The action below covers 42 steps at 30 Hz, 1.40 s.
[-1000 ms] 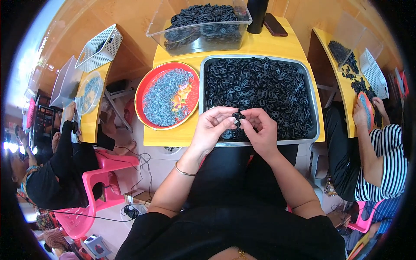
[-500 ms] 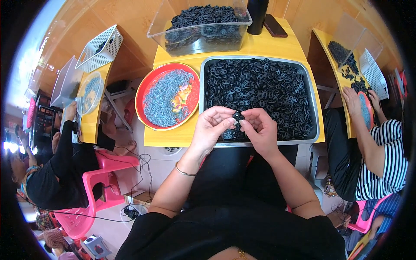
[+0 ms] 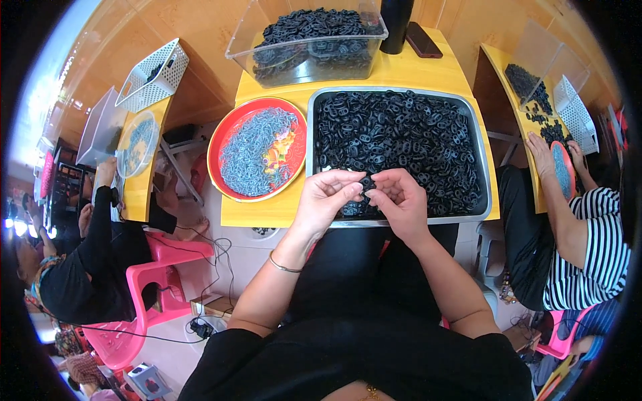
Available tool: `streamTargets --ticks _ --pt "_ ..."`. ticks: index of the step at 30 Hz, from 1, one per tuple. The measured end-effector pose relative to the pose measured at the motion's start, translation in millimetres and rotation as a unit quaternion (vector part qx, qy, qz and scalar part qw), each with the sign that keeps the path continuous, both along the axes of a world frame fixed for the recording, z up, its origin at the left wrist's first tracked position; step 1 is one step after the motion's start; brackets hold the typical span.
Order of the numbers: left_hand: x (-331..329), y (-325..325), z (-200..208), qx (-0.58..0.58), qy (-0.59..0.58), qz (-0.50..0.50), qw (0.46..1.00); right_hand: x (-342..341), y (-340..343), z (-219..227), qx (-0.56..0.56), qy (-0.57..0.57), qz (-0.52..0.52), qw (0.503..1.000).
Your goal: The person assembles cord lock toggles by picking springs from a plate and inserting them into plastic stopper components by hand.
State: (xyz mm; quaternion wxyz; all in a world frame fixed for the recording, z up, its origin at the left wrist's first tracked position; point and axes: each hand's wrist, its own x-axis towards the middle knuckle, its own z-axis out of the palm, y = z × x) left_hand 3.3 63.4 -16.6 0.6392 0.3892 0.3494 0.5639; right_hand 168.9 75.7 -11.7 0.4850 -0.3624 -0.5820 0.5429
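Over the front part of a metal tray, my left hand and my right hand meet fingertip to fingertip. Both pinch one small black plastic piece between thumbs and forefingers. Fingers partly cover it, so its full shape is hidden. Many loose black pieces with holes fill the tray below. Left of it sits a round red tray holding a heap of small silvery-blue metal parts, too fine to make out singly.
Behind stands a clear plastic bin of black pieces, beside a dark cylinder and a phone on the yellow table. Co-workers sit at tables on both sides. A pink chair and cables are at lower left.
My hands stay joined over the tray around the black piece, with only a slight shift of the fingertips. Little else differs.
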Motion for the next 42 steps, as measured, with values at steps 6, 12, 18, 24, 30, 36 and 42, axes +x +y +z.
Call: streamTargets --ticks 6,12,18,24,30,36,42 --pt "-1.4 0.6 -4.8 -0.036 -0.019 -0.001 0.999 -0.2 1.7 -1.1 0.031 -0.031 0.031 0.999" --pt "-3.5 1.9 -5.3 -0.030 -0.030 -0.017 0.999 -0.2 0.9 -2.0 0.045 -0.067 0.017 0.997" --pt "-1.6 1.3 0.1 -0.041 -0.032 -0.012 0.999 -0.7 0.6 -2.8 0.035 -0.036 0.005 0.999" --pt "-3.2 2.7 -5.1 -0.023 -0.037 -0.014 0.999 -1.2 -1.9 -0.1 0.002 -0.012 -0.016 1.000" --pt "-0.8 1.8 -3.0 -0.021 -0.037 -0.005 0.999 -1.0 -2.9 -1.9 -0.002 -0.004 -0.026 1.000" --pt "-0.9 1.9 -4.1 -0.016 -0.034 -0.005 0.999 -0.3 -2.2 -1.7 -0.010 0.013 -0.028 0.999" --pt "-3.1 2.2 -6.1 -0.007 -0.016 -0.020 1.000 0.5 -2.3 -3.5 -0.015 0.028 -0.022 0.999"
